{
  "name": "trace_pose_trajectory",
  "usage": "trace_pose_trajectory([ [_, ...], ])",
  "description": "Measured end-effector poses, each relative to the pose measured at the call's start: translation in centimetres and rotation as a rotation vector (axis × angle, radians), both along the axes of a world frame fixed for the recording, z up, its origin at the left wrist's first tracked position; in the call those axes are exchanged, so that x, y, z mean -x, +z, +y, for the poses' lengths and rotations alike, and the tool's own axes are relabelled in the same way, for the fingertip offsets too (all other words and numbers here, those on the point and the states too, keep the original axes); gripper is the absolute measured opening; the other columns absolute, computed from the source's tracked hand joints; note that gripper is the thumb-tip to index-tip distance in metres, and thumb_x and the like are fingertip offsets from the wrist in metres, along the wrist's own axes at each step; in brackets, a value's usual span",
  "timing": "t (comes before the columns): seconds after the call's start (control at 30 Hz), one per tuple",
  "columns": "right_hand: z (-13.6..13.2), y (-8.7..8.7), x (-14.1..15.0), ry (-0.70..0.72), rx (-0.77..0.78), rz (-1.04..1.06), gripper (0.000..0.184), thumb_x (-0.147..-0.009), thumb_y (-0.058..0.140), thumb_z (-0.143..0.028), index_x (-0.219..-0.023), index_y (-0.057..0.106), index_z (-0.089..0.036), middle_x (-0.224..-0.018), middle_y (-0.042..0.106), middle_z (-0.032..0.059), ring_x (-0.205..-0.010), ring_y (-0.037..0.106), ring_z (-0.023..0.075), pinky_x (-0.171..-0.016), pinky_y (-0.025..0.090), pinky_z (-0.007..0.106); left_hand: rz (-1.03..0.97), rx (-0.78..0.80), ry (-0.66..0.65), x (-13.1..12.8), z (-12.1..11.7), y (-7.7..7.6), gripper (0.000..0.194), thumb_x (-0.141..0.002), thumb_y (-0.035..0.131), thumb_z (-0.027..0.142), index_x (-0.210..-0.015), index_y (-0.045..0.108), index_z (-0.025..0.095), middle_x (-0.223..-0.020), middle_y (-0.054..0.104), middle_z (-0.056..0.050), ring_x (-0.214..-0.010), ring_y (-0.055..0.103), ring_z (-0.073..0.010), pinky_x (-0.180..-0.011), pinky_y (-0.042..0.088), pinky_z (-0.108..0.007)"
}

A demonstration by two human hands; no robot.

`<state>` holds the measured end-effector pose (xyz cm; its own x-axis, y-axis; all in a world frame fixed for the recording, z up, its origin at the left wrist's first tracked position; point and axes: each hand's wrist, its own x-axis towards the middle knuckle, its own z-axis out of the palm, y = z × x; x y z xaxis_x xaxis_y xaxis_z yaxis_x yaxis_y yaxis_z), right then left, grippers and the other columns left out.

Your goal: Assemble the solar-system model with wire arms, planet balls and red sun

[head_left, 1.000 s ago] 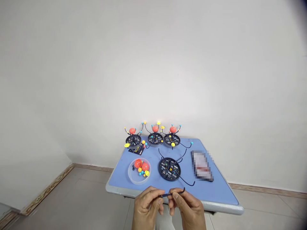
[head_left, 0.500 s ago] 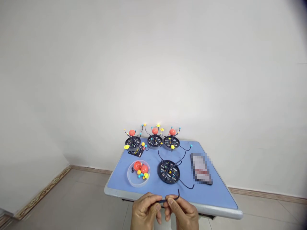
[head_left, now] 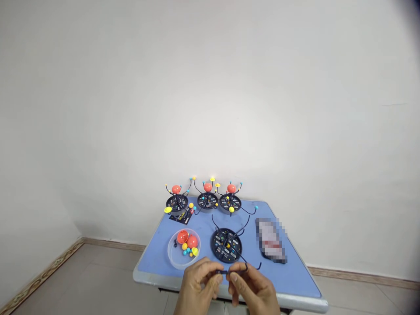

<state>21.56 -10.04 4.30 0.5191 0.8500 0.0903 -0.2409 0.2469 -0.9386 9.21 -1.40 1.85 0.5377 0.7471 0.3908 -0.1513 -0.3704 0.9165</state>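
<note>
Two hands, left (head_left: 197, 286), right (head_left: 252, 291), pinching wire (head_left: 226, 272), pixelated packet (head_left: 271, 240), card print (head_left: 180, 216) perhaps illegible

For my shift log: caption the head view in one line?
Left hand and right hand pinch a thin black curved rod above a blue table.

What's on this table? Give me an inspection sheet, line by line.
surface: blue table with a grey rim.
job's things: left hand and right hand pinch a black curved wire arm, just past a black disc base.
clutter: clear round dish of orange and small coloured balls; three assembled orrery models; black printed card; blurred packet.
grippers: bare hands, both closed on the arm.
cables: nothing seen.
surroundings: white wall, tiled floor, brown skirting board.
</note>
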Motion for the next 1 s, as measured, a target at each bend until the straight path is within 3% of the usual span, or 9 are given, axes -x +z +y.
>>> trace_pose_trajectory([
  [0.13, 1.0, 2.2, -4.6, 0.057, 0.016, -0.22, 0.044, -0.066, 0.081, -0.047, -0.097, 0.073, -0.017, -0.081, 0.071, 0.0075, -0.061, 0.061, 0.0181, -0.045, 0.051, 0.027, 0.01, 0.028, 0.074, -2.2, 1.9, 3.4, 0.016, -0.083, 0.066, 0.032, -0.086, 0.077, 0.02, -0.072, 0.059, -0.001, -0.055, 0.054, -0.0105, -0.051, 0.047, -0.02],
  [0.27, 1.9, 4.1, -8.7, -0.177, 0.045, -0.678, 0.024, -0.079, 0.068, -0.041, -0.091, 0.073, -0.021, -0.082, 0.071, 0.0071, -0.063, 0.062, 0.0187, -0.05, 0.051, 0.029, 0.039, -0.066, 0.193, -4.4, 4.5, 4.8, 0.013, -0.079, 0.067, 0.027, -0.079, 0.077, 0.02, -0.068, 0.058, 0.0, -0.062, 0.054, -0.0141, -0.058, 0.046, -0.024],
  [0.33, 2.4, 4.7, -10.0, -0.239, -0.019, -0.923, 0.019, -0.087, 0.06, -0.036, -0.085, 0.072, -0.022, -0.084, 0.071, 0.0068, -0.062, 0.061, 0.0168, -0.052, 0.05, 0.027, 0.106, -0.123, 0.211, -5.3, 5.7, 4.7, 0.012, -0.078, 0.066, 0.024, -0.078, 0.078, 0.021, -0.071, 0.062, -0.001, -0.068, 0.057, -0.0165, -0.065, 0.047, -0.028],
  [0.47, 4.0, 5.2, -11.6, -0.266, -0.129, -1.356, 0.024, -0.096, 0.047, -0.024, -0.088, 0.07, -0.022, -0.088, 0.071, 0.0066, -0.064, 0.06, 0.0151, -0.055, 0.045, 0.026, 0.235, -0.213, 0.238, -6.9, 7.4, 3.8, 0.016, -0.076, 0.064, 0.016, -0.078, 0.078, 0.024, -0.079, 0.068, -0.003, -0.085, 0.061, -0.0224, -0.082, 0.047, -0.036],
  [0.63, 6.8, 4.9, -12.0, -0.209, -0.122, -1.781, 0.026, -0.092, 0.048, -0.005, -0.086, 0.069, -0.02, -0.09, 0.069, 0.0068, -0.08, 0.057, 0.0185, -0.057, 0.039, 0.027, 0.301, -0.287, 0.23, -8.9, 7.7, 3.4, 0.02, -0.078, 0.064, 0.011, -0.082, 0.079, 0.024, -0.078, 0.069, -0.003, -0.082, 0.059, -0.0221, -0.081, 0.045, -0.038],
  [0.77, 8.4, 4.5, -11.9, -0.074, -0.044, -1.92, 0.025, -0.084, 0.057, 0.001, -0.076, 0.068, -0.02, -0.08, 0.067, 0.0038, -0.08, 0.054, 0.0186, -0.06, 0.038, 0.028, 0.324, -0.343, 0.196, -9.9, 7.3, 3.6, 0.02, -0.083, 0.063, 0.012, -0.08, 0.079, 0.023, -0.074, 0.068, -0.003, -0.079, 0.057, -0.0214, -0.074, 0.044, -0.034],
  [1.0, 9.3, 3.9, -12.2, -0.036, -0.043, -1.959, 0.027, -0.082, 0.057, 0.003, -0.066, 0.063, -0.019, -0.067, 0.062, 0.002, -0.07, 0.048, 0.0176, -0.06, 0.033, 0.031, 0.312, -0.35, 0.173, -10.3, 7.6, 3.1, 0.024, -0.088, 0.062, 0.021, -0.069, 0.076, 0.022, -0.067, 0.065, -0.002, -0.071, 0.056, -0.0188, -0.072, 0.043, -0.033],
])
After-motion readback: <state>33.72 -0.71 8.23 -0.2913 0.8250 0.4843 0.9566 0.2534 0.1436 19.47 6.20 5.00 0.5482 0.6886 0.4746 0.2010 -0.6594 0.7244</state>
